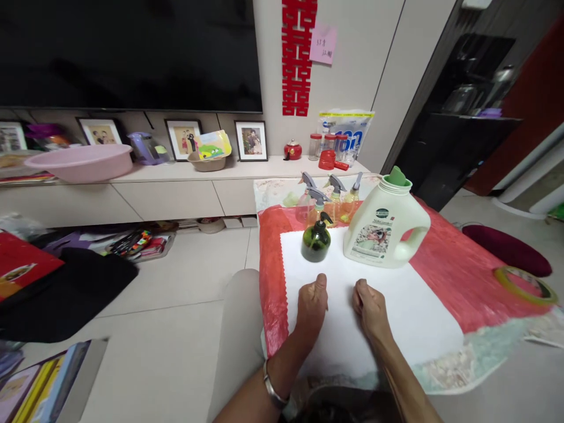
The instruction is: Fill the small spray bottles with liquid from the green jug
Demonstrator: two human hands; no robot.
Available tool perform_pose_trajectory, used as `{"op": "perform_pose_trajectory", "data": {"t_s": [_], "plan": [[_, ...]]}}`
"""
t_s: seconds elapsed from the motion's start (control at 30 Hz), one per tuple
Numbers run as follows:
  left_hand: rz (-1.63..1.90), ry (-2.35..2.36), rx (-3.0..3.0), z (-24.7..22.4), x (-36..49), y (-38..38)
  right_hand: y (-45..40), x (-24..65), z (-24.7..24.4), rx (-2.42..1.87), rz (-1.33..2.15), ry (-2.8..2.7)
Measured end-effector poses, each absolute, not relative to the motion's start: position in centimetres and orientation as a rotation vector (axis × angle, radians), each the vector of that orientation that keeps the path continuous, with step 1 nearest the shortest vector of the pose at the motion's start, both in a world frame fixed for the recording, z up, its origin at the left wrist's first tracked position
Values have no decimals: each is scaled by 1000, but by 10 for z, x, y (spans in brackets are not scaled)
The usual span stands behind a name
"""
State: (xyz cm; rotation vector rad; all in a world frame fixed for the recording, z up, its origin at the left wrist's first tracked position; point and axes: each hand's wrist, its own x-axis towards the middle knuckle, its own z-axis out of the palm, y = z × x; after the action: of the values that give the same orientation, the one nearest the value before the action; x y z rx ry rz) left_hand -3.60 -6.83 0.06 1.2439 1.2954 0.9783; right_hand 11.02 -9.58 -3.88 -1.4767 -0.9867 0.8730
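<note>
Near the left edge of the worktop [274, 264], the left hand [312, 299] was curled into a fist, just short of a green pump bottle [315, 244]. Trigger spray bottles [335, 204] stood toward the far edge. A gap of white sheet [416, 314] separated the hands. The right hand [371, 304], also fisted, sat before a pale-green handled jug [374, 235]; sheet stretched rightward, and yellow tape [513, 292] lay by the right edge.

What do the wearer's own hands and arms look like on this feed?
The left hand and right hand are ungloved. A silver-coloured band circles the left wrist; none shows on the right. No sleeves cover the visible forearms.
</note>
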Motion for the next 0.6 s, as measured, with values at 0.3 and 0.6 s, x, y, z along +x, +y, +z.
{"op": "perform_pose_trajectory", "data": {"t_s": [0.3, 0.6], "plan": [[975, 1287, 1348, 3, -38, -70, -98, 111, -18, -1461, 998, -1003], [990, 1236, 1345, -9, -35, -69, -93, 161, 23, -1538, 1092, -1243]]}}
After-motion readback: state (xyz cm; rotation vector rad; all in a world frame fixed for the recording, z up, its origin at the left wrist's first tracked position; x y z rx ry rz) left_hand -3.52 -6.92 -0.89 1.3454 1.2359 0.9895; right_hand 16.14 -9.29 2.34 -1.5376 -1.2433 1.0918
